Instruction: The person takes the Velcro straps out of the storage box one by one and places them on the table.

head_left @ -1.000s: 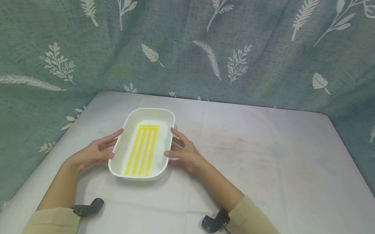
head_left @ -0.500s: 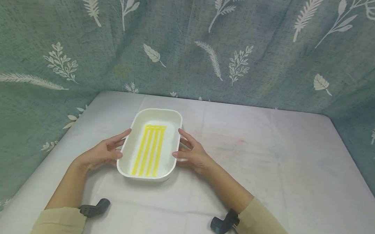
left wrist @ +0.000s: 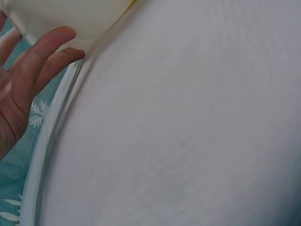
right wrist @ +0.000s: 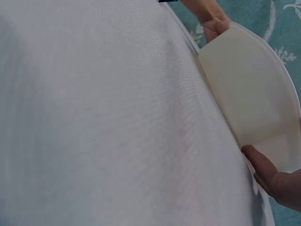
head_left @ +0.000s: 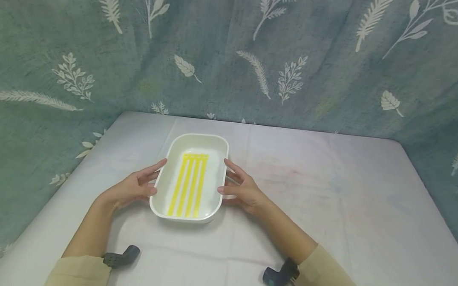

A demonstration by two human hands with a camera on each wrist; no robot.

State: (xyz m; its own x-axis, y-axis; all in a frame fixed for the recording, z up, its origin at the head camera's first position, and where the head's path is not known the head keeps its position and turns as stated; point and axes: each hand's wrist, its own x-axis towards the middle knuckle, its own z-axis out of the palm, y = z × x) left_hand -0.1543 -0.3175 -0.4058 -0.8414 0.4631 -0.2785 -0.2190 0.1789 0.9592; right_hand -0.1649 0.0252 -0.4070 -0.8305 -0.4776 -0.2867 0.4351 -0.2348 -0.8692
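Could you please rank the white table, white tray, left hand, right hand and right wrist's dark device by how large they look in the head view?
1. White table
2. White tray
3. Left hand and right hand: too alike to rank
4. Dark device on the right wrist

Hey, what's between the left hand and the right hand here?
A white tray with yellow stripes inside is between the left hand and the right hand, which hold its opposite sides. The head view shows this.
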